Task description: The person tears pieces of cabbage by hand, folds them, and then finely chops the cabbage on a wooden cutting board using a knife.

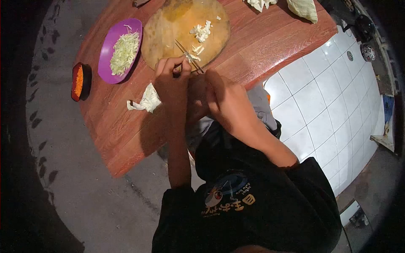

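My right hand (228,99) is closed around a knife (185,51) whose thin blade slants up and left over the near edge of a round wooden cutting board (158,42). The handle is hidden in my fist. My left hand (171,78) is closed in a pinch beside the blade, with a pale piece of cabbage (188,57) at its fingertips. Small white cut pieces (201,31) lie heaped on the board, and a few slivers (197,49) rest close to the knife.
Left of the board, a purple dish (104,63) holds shredded cabbage (124,52). A small dark bowl (86,82) with orange shreds stands near the left edge of the wooden table (114,139). A torn cabbage leaf (149,99) lies nearby. More cabbage (303,9) sits at the far right.
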Demonstrator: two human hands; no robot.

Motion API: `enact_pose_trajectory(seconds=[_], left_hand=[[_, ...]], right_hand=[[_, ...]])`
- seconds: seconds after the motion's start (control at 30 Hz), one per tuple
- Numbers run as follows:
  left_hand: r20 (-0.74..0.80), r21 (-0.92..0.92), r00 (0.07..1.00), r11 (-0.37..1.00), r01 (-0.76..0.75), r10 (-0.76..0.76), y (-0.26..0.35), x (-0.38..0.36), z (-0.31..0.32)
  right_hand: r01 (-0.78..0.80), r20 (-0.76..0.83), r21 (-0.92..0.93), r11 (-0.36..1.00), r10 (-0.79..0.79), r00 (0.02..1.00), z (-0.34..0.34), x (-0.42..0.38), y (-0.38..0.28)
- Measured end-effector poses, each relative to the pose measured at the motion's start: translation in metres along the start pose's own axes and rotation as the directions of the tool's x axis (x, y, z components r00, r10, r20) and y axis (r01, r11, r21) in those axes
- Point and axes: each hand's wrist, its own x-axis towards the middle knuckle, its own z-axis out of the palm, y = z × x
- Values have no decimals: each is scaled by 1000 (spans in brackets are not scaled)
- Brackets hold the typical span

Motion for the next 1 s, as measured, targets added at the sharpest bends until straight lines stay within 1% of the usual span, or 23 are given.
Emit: enact_pose_trajectory(seconds=[0.07, 0.2, 0.27, 0.3, 0.37, 0.4, 0.47, 0.6, 0.67, 0.7, 0.77, 0.8, 0.87, 0.9, 0.97, 1.0], left_hand=[[-27, 8, 1000, 1000, 12, -11, 0, 0, 2], [-22, 17, 999, 999, 50, -50, 2, 1, 2], [-9, -7, 998, 998, 61, -61, 1, 1, 2], [-7, -8, 998, 998, 61, -62, 1, 0, 2], [-10, 2, 998, 998, 69, -69, 3, 0, 2], [-8, 1, 998, 998, 70, -70, 1, 0, 2], [7, -18, 998, 998, 55, -55, -2, 1, 2], [7, -14, 998, 998, 69, -69, -2, 0, 1], [-8, -60, 996, 994, 89, -89, -4, 0, 3], [-9, -61, 996, 994, 85, -86, -4, -1, 3], [16, -30, 991, 990, 136, -135, -3, -1, 2], [14, -28, 991, 990, 135, -135, -2, -2, 2], [3, -60, 987, 985, 162, -162, 1, -1, 2], [4, -61, 987, 985, 159, -159, -1, 0, 3], [-11, -71, 994, 991, 112, -113, -7, 0, 5], [-10, -72, 994, 992, 107, -108, -8, -1, 6]], right_hand=[[7, -11, 7, 1000, -7, 1000, 0, -1, -1], [-13, 8, -29, 999, 14, 1000, 4, -2, 3], [51, -26, 31, 998, -50, 998, 3, -2, 4], [49, -26, 31, 998, -48, 999, 4, -2, 5], [48, -33, 106, 993, -45, 998, 5, -1, 7], [46, -32, 105, 993, -43, 999, 5, 0, 6], [-16, 8, 130, 991, 15, 1000, 4, 5, 3], [-20, 47, 145, 989, 14, 999, 7, 15, 1], [-42, 75, 53, 998, 38, 996, 4, 14, -3], [-40, 72, 52, 998, 36, 997, 5, 10, 1], [74, 59, -30, 997, -73, 996, 5, 0, 8], [76, 59, -29, 997, -75, 995, 0, -3, 7], [-57, 137, -62, 996, 65, 988, -11, -6, 2], [-58, 134, -62, 996, 65, 989, -11, -6, 3], [-24, 35, 43, 999, 23, 999, -10, -3, 7], [-24, 29, 43, 999, 23, 999, -11, -2, 5]])
